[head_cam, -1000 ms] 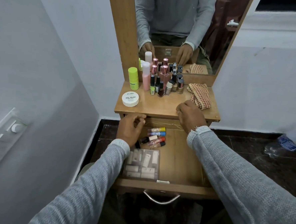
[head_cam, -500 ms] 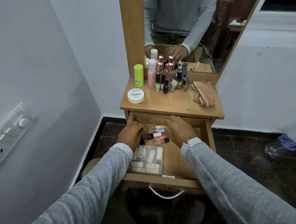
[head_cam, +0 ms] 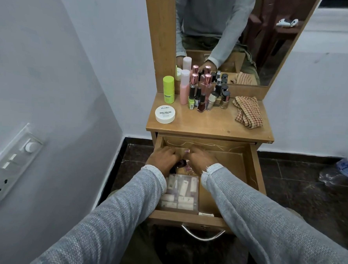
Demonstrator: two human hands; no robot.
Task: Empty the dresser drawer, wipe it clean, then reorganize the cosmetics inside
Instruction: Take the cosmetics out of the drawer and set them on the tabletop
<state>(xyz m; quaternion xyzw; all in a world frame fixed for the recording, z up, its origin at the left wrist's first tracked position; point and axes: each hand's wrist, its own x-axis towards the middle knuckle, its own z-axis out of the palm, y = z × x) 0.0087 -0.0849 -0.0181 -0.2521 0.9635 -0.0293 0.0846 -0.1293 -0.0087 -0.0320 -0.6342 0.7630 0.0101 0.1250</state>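
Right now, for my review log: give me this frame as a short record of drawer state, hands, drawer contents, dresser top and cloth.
drawer: pulled open
left hand: inside the drawer, fingers curled over small cosmetic tubes
right hand: inside the drawer, on the same tubes
still in drawer: clear box of tubes at front left
dresser top: green bottle, pink bottle, nail polish bottles, white nail polish jar
checkered cloth: top right, untouched
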